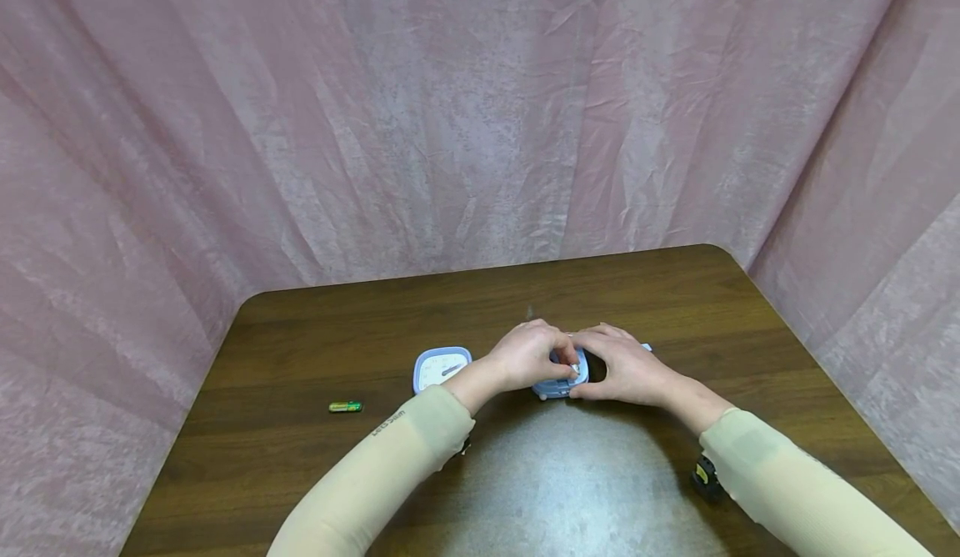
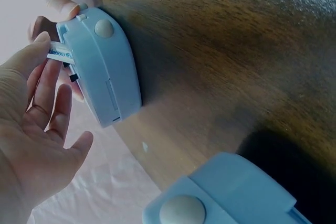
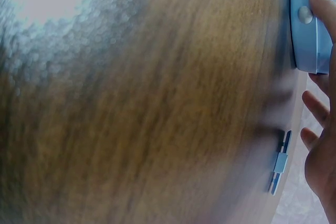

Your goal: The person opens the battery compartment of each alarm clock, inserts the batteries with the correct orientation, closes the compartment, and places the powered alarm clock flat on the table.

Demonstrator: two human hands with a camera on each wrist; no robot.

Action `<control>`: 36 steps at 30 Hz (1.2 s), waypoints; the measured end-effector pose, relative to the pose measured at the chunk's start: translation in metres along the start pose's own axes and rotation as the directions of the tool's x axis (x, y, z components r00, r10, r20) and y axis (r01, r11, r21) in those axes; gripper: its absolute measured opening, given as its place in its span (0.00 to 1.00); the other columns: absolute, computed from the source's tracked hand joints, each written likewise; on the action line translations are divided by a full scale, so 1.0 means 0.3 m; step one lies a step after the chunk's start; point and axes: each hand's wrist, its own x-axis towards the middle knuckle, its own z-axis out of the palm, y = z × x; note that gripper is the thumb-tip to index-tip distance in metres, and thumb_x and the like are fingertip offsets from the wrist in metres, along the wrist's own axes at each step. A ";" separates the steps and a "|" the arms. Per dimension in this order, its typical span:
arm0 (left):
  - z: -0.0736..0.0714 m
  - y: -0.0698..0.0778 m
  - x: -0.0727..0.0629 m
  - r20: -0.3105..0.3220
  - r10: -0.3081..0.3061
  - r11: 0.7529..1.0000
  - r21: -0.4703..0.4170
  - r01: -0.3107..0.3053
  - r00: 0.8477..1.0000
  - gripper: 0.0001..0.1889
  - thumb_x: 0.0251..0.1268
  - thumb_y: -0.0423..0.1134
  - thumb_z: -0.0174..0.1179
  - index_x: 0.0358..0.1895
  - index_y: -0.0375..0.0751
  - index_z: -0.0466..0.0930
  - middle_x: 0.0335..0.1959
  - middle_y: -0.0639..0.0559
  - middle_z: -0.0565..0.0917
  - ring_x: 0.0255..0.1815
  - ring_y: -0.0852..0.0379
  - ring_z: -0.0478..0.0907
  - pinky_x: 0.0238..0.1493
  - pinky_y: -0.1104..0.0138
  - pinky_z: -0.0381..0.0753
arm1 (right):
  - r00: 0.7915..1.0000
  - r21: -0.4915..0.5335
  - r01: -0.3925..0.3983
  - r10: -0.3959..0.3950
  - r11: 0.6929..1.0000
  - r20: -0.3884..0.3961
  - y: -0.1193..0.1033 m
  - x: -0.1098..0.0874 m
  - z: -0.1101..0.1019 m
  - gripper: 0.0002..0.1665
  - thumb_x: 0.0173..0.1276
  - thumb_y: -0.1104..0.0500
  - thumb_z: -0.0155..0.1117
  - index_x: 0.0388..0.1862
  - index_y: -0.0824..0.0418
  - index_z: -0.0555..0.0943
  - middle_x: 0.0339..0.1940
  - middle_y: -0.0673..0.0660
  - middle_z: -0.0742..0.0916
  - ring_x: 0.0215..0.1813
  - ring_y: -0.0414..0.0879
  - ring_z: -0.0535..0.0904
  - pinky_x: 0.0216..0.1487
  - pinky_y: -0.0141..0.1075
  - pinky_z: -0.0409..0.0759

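— What is pinched by the left hand (image 1: 525, 357)?
— A white piece (image 2: 61, 52) with blue lettering, at the blue case (image 2: 105, 66).
— And the case?
— It is gripped by the right hand (image 1: 628, 371) on the table (image 1: 300, 340), right of the white-faced clock (image 1: 441, 368).

Left of the left fingers (image 1: 566, 347), 1 blue-rimmed dial (image 1: 432, 372) with a white face and 1 grey pointer lies on the dark wood-grain table (image 1: 300, 332). Farther out on that side, slightly nearer than the fingers, lies 1 green-and-yellow battery (image 1: 345, 407). Right of the right fingers (image 1: 592, 343) lies 1 slim blue piece (image 3: 281, 162). Just beyond the left fingers, 1 small pale mark (image 1: 529, 312) shows on the wood; well beyond hangs a folded pink curtain (image 1: 465, 123). Glare (image 1: 577, 490) whitens the tabletop on the fingers' near side.
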 end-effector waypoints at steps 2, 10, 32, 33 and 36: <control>0.002 -0.001 0.001 0.001 0.004 1.000 0.009 -0.004 1.000 0.07 0.63 0.52 0.73 0.40 0.60 0.89 0.36 0.74 0.84 0.47 0.66 0.74 0.54 0.70 0.71 | 1.000 0.001 -0.001 0.001 1.000 0.001 0.000 -0.001 0.001 0.41 0.56 0.32 0.78 0.67 0.39 0.77 0.63 0.36 0.80 0.68 0.46 0.71 0.71 0.52 0.61; 0.006 0.007 0.008 -0.009 0.026 0.996 0.087 -0.025 1.000 0.07 0.62 0.53 0.73 0.40 0.60 0.89 0.36 0.73 0.84 0.47 0.65 0.75 0.55 0.69 0.71 | 1.000 0.016 0.001 -0.001 1.000 -0.003 0.001 -0.001 0.003 0.39 0.55 0.33 0.79 0.65 0.36 0.77 0.61 0.33 0.80 0.66 0.45 0.71 0.70 0.51 0.62; 0.016 -0.011 -0.001 -0.026 0.085 0.985 0.153 -0.080 0.996 0.07 0.66 0.49 0.71 0.45 0.58 0.89 0.37 0.68 0.83 0.45 0.64 0.75 0.53 0.65 0.73 | 1.000 0.019 -0.009 0.009 1.000 -0.002 -0.007 -0.002 -0.001 0.41 0.55 0.34 0.79 0.67 0.38 0.77 0.61 0.34 0.80 0.65 0.43 0.71 0.67 0.51 0.66; 0.015 -0.012 -0.002 -0.024 0.086 0.986 0.147 -0.081 0.996 0.07 0.67 0.49 0.71 0.45 0.58 0.89 0.37 0.68 0.83 0.45 0.64 0.75 0.53 0.66 0.73 | 1.000 0.021 -0.010 0.010 1.000 -0.002 -0.006 -0.002 -0.001 0.41 0.55 0.34 0.79 0.67 0.38 0.77 0.61 0.34 0.80 0.65 0.43 0.71 0.67 0.51 0.66; 0.011 -0.015 -0.007 -0.018 0.093 0.987 0.134 -0.090 0.995 0.07 0.67 0.48 0.70 0.46 0.58 0.89 0.39 0.68 0.84 0.46 0.64 0.75 0.53 0.67 0.73 | 1.000 0.025 -0.012 0.012 1.000 0.000 -0.006 -0.002 0.000 0.41 0.56 0.33 0.79 0.68 0.38 0.76 0.62 0.33 0.80 0.65 0.42 0.71 0.67 0.51 0.66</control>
